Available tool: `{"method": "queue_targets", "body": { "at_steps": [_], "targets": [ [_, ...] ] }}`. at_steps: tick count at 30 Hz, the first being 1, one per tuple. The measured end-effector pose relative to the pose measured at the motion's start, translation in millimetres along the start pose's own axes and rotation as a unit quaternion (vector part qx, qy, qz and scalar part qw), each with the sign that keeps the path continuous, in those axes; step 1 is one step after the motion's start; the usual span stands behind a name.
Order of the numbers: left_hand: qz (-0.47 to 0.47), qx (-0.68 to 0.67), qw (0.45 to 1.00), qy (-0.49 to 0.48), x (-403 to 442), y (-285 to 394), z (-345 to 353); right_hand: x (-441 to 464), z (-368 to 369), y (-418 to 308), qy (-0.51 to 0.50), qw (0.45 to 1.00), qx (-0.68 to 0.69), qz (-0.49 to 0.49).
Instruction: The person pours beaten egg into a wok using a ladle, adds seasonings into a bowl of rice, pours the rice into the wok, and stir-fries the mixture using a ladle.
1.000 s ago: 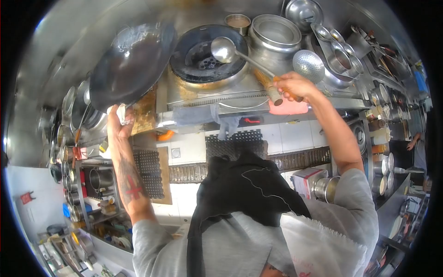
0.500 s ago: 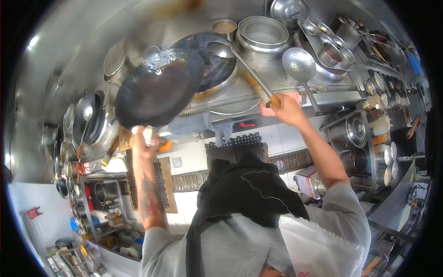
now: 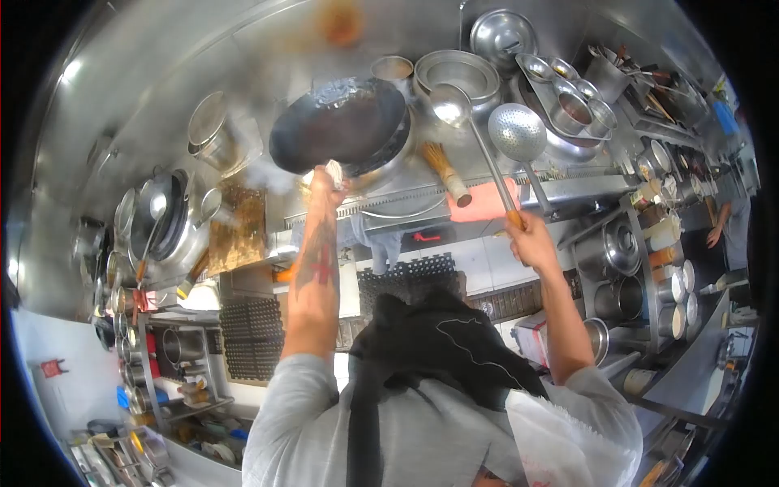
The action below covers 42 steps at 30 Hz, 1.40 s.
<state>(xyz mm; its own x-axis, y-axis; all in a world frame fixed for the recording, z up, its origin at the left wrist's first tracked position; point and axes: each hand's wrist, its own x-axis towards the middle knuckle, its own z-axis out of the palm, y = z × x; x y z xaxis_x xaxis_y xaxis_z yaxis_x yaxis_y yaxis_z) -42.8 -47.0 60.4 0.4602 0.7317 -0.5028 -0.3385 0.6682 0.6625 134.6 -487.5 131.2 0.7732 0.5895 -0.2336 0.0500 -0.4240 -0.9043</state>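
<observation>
My left hand [image 3: 328, 183] is closed round a white cloth [image 3: 333, 172] at the near rim of a dark wok [image 3: 341, 130], which sits over the burner. My right hand [image 3: 531, 240] grips the wooden end of a long ladle [image 3: 489, 158]. The ladle's bowl is up beside the large steel pot [image 3: 459, 75]. Between wok and ladle lies a bamboo brush [image 3: 445, 173], near a pink cloth [image 3: 486, 201]. A perforated skimmer [image 3: 518, 132] rests to the right of the ladle.
Seasoning bowls on a tray [image 3: 602, 136] stand at the back right. A wooden board [image 3: 238, 223] and a strainer pot [image 3: 213, 134] are left of the wok. Racks of pots line both sides. Another person's hand [image 3: 714, 237] shows at the far right.
My left hand has moved right with the wok, which has come down over the burner. The ladle has swung right, away from the wok, and the brush is now apart from it.
</observation>
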Motion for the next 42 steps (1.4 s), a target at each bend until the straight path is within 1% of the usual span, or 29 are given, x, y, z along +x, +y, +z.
{"method": "queue_targets", "body": {
  "at_steps": [2,4,5,6,7,8,9,10,12,13,14,16,18,19,20,21,23,25,27,29,31,32,33,35,36,37,38,40,42],
  "targets": [
    [0.038,0.018,0.997,-0.058,-18.7,1.0,-11.7,-6.3,-7.7,2.9,-0.002,1.000,-0.010,0.010],
    [0.008,0.106,0.994,0.011,-102.5,-23.3,-27.3,-7.7,-10.3,19.6,-0.006,1.000,-0.012,0.025],
    [-0.012,0.114,0.989,-0.090,-114.0,-45.3,-73.7,-2.3,-8.2,37.7,0.014,0.998,-0.057,-0.002],
    [-0.058,0.122,0.983,-0.122,-167.8,-53.6,-85.1,0.3,-3.9,53.6,0.033,0.994,-0.101,-0.026],
    [-0.086,0.151,0.984,-0.050,-194.3,-77.9,-117.1,0.1,0.4,64.3,0.028,0.994,-0.100,-0.026],
    [-0.122,0.106,0.985,-0.055,-212.5,-100.8,-158.5,-0.7,4.7,71.8,0.066,0.974,-0.194,-0.094],
    [-0.175,0.119,0.977,0.018,-240.7,-108.1,-171.4,0.4,10.1,78.5,0.102,0.939,-0.285,-0.165],
    [-0.182,0.115,0.972,0.092,-259.6,-115.4,-187.2,4.3,19.6,88.9,0.094,0.938,-0.286,-0.174],
    [-0.132,0.162,0.968,0.135,-280.8,-104.0,-214.3,17.9,41.4,117.9,0.139,0.930,-0.327,-0.095],
    [-0.073,0.157,0.973,0.152,-274.9,-107.2,-242.0,26.1,49.6,126.9,0.128,0.926,-0.338,-0.110],
    [-0.049,0.151,0.968,0.196,-278.4,-95.7,-238.4,32.4,58.6,135.5,0.143,0.922,-0.343,-0.106],
    [-0.022,0.080,0.984,0.157,-277.4,-79.6,-257.2,45.5,72.6,165.5,0.154,0.914,-0.357,-0.113],
    [0.007,0.010,0.989,0.147,-276.9,-76.1,-265.8,70.9,76.8,202.4,0.107,0.903,-0.411,-0.058],
    [0.015,-0.012,0.993,0.121,-285.8,-67.3,-262.8,82.0,80.5,208.9,0.109,0.900,-0.418,-0.064],
    [0.021,-0.032,0.995,0.092,-290.4,-60.7,-265.4,89.0,82.3,214.1,0.099,0.905,-0.413,-0.023],
    [0.020,-0.039,0.995,0.086,-290.9,-62.1,-278.3,95.2,82.7,215.8,0.092,0.909,-0.407,0.018],
    [0.069,-0.050,0.993,0.083,-300.1,-74.5,-317.5,114.1,76.6,211.6,0.066,0.893,-0.443,0.032],
    [0.074,-0.069,0.992,0.074,-315.5,-76.7,-355.1,113.7,81.8,183.0,0.041,0.875,-0.480,0.047],
    [0.106,-0.103,0.984,0.096,-338.6,-67.2,-386.0,99.8,89.9,140.8,0.142,0.912,-0.384,0.001],
    [0.105,-0.089,0.984,0.116,-361.3,-45.5,-414.2,105.2,89.8,95.7,0.141,0.890,-0.433,-0.033],
    [0.099,-0.073,0.983,0.139,-375.7,-31.0,-455.4,176.3,54.8,158.7,0.011,0.877,-0.417,-0.238],
    [0.079,-0.052,0.976,0.197,-379.5,-26.0,-481.4,132.3,96.8,87.7,0.037,0.960,-0.258,-0.100],
    [0.061,-0.028,0.965,0.254,-382.0,-21.6,-499.3,63.3,157.0,-20.0,0.109,0.991,-0.072,0.020],
    [0.067,-0.033,0.962,0.262,-398.6,13.7,-504.1,73.1,180.1,-71.7,0.120,0.989,-0.075,-0.043],
    [0.076,-0.081,0.956,0.272,-403.9,28.7,-509.6,64.2,201.3,-126.0,0.110,0.992,0.056,-0.032],
    [0.083,-0.127,0.947,0.282,-409.2,37.5,-518.4,59.2,213.9,-171.5,0.020,0.987,0.132,-0.090],
    [0.064,-0.134,0.949,0.278,-410.0,42.5,-542.2,39.3,235.6,-227.2,-0.019,0.968,0.212,-0.131],
    [0.105,-0.152,0.950,0.251,-416.9,60.4,-560.0,-5.5,283.8,-319.8,-0.092,0.933,0.326,-0.125],
    [0.136,-0.122,0.956,0.231,-425.3,78.7,-576.1,9.6,307.6,-348.1,-0.254,0.866,0.418,-0.106]
  ]
}}
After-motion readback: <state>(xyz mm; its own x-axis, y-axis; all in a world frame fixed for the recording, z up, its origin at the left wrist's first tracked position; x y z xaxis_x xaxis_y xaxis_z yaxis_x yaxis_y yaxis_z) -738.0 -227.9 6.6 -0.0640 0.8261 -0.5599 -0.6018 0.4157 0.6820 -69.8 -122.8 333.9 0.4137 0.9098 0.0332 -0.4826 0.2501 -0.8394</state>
